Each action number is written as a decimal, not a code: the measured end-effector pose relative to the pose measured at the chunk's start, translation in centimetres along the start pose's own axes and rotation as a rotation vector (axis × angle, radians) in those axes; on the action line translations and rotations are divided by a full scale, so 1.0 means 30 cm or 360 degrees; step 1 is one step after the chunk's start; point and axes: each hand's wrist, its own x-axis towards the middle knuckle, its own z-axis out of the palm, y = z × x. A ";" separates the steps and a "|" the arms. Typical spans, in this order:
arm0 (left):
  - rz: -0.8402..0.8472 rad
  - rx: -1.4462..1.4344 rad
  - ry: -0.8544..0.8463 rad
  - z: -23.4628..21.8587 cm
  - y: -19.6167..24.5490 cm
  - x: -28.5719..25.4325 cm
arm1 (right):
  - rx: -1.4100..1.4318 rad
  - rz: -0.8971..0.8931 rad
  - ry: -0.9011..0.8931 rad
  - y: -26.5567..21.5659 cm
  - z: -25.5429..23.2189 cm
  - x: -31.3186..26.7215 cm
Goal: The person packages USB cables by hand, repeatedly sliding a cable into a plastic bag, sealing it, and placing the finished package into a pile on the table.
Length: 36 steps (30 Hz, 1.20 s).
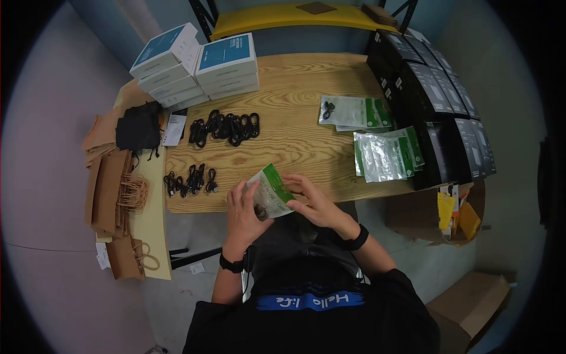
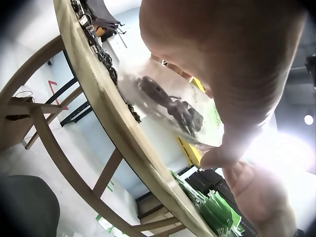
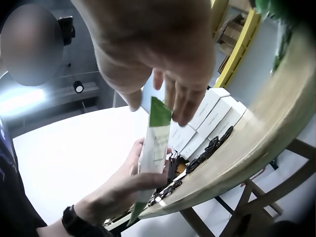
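In the head view a clear plastic bag point(image 1: 268, 199) with a green top strip is held over the table's front edge. My left hand point(image 1: 242, 213) grips it by its left side, thumb and fingers on opposite faces. A black coiled cable point(image 2: 170, 103) shows through the plastic in the left wrist view. My right hand point(image 1: 318, 205) is at the green top end. Seen from the right wrist, its fairly straight thumb and fingers point(image 3: 181, 106) stand on either side of the green strip point(image 3: 159, 114), with gaps between.
Black coiled cables point(image 1: 227, 128) and smaller cables point(image 1: 191, 180) lie on the left of the wooden table point(image 1: 289, 76). White boxes point(image 1: 227, 62) are stacked behind. Green-topped bags point(image 1: 383, 156) lie to the right beside stacked black boxes point(image 1: 430, 88). Paper bags point(image 1: 109, 192) lie far left.
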 end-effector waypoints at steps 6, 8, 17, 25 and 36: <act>0.0048 0.0003 0.0149 0.042 0.029 -0.002 | -0.0180 0.0341 0.0426 0.034 0.015 -0.037; 0.0060 -0.0008 0.0152 0.047 0.041 -0.004 | -0.0151 0.0351 0.0427 0.072 0.009 -0.055; -0.0374 -0.0872 0.0003 0.002 0.050 0.004 | -0.0612 0.0098 0.0125 0.004 0.007 -0.071; -0.0607 -0.1279 -0.0278 -0.018 0.039 -0.017 | -0.0295 0.0280 0.0224 0.018 0.028 -0.090; -0.0416 -0.1597 -0.0191 0.003 0.037 -0.044 | -0.0703 0.0229 0.0025 0.037 -0.028 -0.091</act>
